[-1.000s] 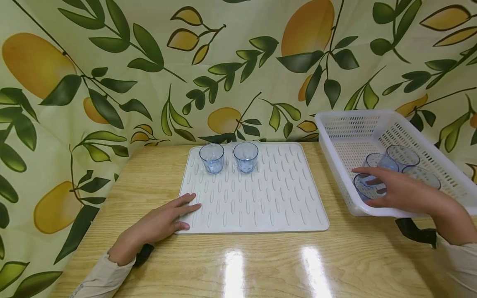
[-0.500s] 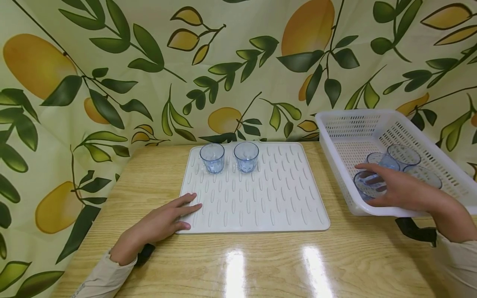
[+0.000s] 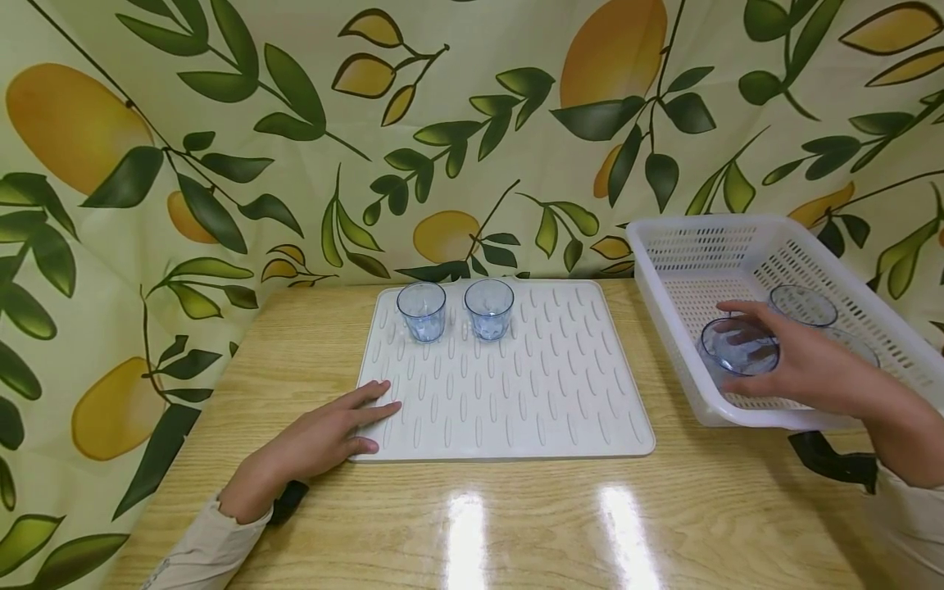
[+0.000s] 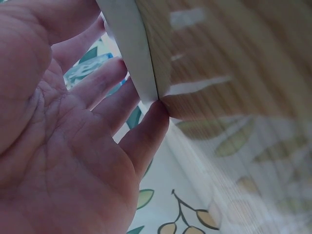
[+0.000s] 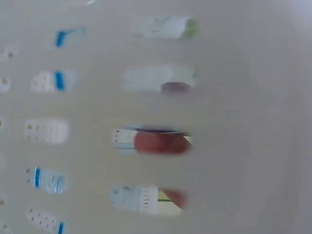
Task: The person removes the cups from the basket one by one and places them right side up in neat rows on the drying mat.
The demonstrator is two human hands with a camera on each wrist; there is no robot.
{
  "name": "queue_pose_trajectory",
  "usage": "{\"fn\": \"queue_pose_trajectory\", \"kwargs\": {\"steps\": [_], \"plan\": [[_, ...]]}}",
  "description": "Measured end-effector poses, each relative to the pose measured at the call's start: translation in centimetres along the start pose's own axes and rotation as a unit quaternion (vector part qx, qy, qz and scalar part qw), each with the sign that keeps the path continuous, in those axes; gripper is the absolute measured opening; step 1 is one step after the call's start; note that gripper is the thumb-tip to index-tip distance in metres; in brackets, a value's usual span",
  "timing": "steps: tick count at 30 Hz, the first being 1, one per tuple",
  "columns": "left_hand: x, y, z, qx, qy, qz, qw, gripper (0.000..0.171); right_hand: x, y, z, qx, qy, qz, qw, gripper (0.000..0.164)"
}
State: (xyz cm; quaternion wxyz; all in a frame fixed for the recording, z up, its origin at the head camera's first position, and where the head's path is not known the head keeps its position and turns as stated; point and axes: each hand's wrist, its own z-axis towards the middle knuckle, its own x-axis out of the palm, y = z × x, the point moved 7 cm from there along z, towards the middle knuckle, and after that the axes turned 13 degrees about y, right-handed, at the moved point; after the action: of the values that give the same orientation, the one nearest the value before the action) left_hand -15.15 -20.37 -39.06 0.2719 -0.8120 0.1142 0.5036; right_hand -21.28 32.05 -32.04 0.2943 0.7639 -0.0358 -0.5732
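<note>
In the head view my right hand grips a clear blue drinking glass inside the white basket, thumb on the near side and fingers on the far side of its rim. Behind and beside this hand, more blue glasses stand in the basket, partly hidden. My left hand lies with straight, spread fingers on the left edge of the white ridged mat. The left wrist view shows its palm and fingers at the mat's edge. Two upright glasses stand side by side at the mat's back left.
The slotted plastic basket stands right of the mat on a wooden table. Its wall fills the right wrist view, blurred, with bits of fingers showing through the slots. A fruit-patterned cloth hangs behind the table.
My right hand has closed on the front glass and raised it a little, its rim now higher and covering the glass behind. The left hand and the two glasses on the mat stay put.
</note>
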Motion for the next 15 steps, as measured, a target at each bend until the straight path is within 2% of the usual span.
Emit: {"fn": "queue_pose_trajectory", "kwargs": {"steps": [4,10,15], "plan": [[0.0,0.0,0.0,-0.003,0.001,-0.001,1.0,0.059,-0.5,0.0,-0.2,0.024,-0.011,0.008,1.0,0.096],[-0.1,-0.2,-0.2,0.0,-0.005,0.001,1.0,0.059,-1.0,0.3,-0.4,0.058,-0.022,0.011,0.998,0.1],[-0.3,-0.3,-0.3,0.007,-0.01,0.003,0.9999,0.057,-1.3,0.8,-0.7,0.043,-0.037,0.011,0.998,0.096]]}}
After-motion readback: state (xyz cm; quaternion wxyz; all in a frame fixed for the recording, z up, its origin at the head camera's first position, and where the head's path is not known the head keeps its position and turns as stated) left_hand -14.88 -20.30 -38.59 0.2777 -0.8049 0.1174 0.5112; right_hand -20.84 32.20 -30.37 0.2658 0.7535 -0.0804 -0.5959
